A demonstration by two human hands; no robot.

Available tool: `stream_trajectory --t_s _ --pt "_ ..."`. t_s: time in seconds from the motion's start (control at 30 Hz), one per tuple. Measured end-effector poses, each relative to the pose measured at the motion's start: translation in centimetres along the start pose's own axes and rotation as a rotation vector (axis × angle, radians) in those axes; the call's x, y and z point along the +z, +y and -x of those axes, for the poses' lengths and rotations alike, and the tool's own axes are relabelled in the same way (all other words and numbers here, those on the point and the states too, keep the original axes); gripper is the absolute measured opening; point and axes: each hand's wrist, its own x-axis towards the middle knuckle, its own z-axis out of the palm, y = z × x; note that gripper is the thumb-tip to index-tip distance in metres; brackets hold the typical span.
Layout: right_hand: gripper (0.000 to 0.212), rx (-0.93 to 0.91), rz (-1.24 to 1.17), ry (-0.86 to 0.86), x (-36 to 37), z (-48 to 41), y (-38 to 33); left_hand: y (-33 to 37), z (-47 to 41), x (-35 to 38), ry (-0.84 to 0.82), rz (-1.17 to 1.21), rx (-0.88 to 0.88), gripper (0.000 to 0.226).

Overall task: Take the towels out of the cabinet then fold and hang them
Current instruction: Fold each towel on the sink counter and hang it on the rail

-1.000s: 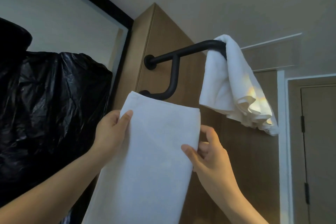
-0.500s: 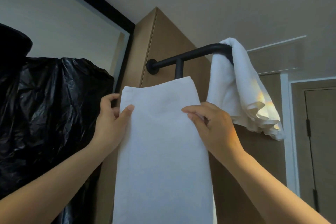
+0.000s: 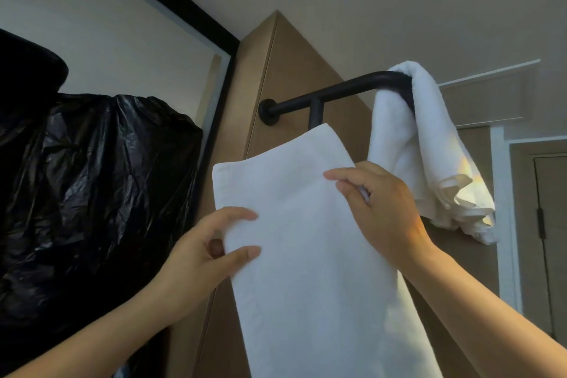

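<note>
A folded white towel (image 3: pixel 310 255) hangs long and flat in front of the black wall rail (image 3: pixel 331 92), its top edge hiding the rail's lower bar. My left hand (image 3: pixel 205 252) pinches the towel's left edge between thumb and fingers. My right hand (image 3: pixel 380 209) grips the towel's upper right edge, fingers curled over it. A second white towel (image 3: pixel 429 147) hangs bunched over the outer end of the rail's upper bar, to the right.
The rail is fixed to a tall wooden cabinet panel (image 3: pixel 294 64). Crumpled black plastic sheeting (image 3: pixel 92 193) covers the left side below a black-framed mirror (image 3: pixel 107 27). A wooden door (image 3: pixel 549 239) in a white frame stands at the far right.
The folded towel rose in front of the rail's lower bar. My left hand slid down its left edge, and my right hand moved onto its upper right edge.
</note>
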Motion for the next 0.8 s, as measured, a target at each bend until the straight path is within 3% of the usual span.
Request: stream_trajectory --t_s 0.07,0.27,0.43,0.8 --pt "0.025 -0.008 0.001 0.019 0.0 -0.4 0.1 -0.1 0.1 0.5 0.003 0.093 0.000 0.029" --pt "0.027 -0.011 -0.013 0.010 -0.3 -0.8 0.7 0.0 -0.3 1.3 0.152 0.096 0.095 0.035" --pt "0.062 0.045 -0.078 -0.227 -0.6 -0.1 2.0 0.1 -2.3 0.5 0.232 0.071 0.135 0.027" --pt "0.048 -0.093 -0.037 0.016 -0.7 -7.2 0.2 1.6 -12.5 -2.3 0.390 -0.023 0.176 0.026"
